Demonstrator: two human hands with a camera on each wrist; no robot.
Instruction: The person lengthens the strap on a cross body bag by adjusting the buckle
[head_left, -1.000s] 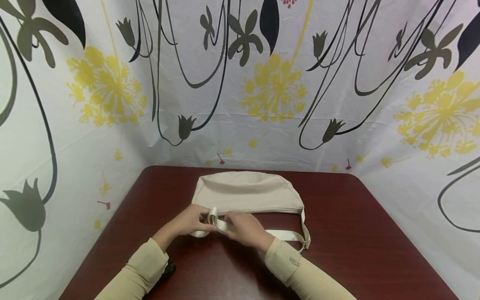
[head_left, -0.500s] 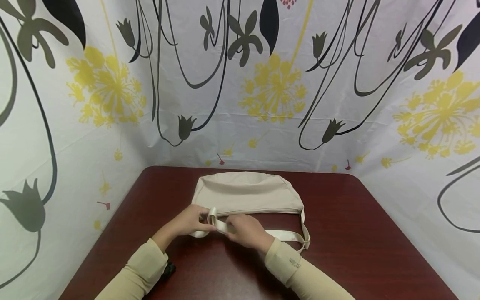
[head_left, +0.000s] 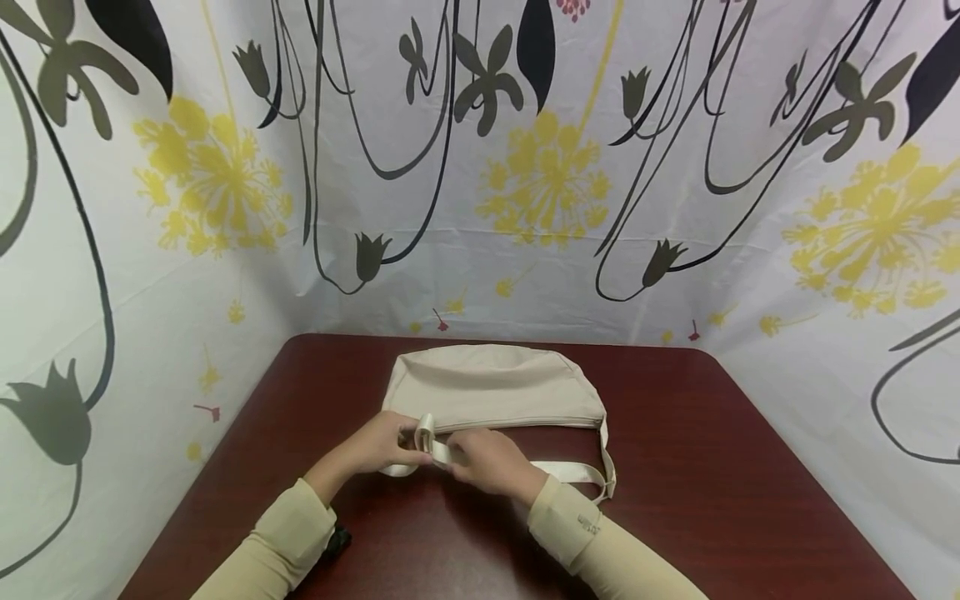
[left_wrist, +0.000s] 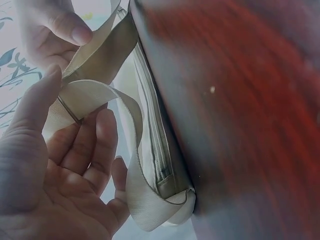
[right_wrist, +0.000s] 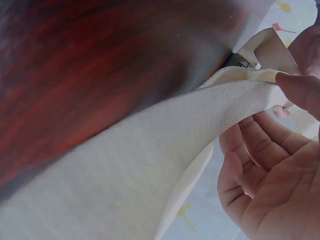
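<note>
A cream shoulder bag (head_left: 495, 387) lies on the table, its zipper edge facing the person. Its strap (head_left: 566, 472) runs along the near side and stands up in a small loop between the hands. My left hand (head_left: 378, 443) pinches the strap beside a thin metal slider (left_wrist: 69, 110), which the left wrist view shows between thumb and fingers. Just to the right, my right hand (head_left: 491, 461) holds the flat webbing between thumb and fingers. The right wrist view has the strap (right_wrist: 125, 150) stretching away from that grip across the foreground.
The dark red table (head_left: 720, 500) extends around the bag. A small black object (head_left: 339, 542) is partly hidden by the left sleeve (head_left: 296, 525). Patterned white fabric (head_left: 450, 192) hangs behind the table and along both sides.
The head view has shifted very slightly. Both hands keep hold of the strap at nearly the same spots, and the bag lies where it was.
</note>
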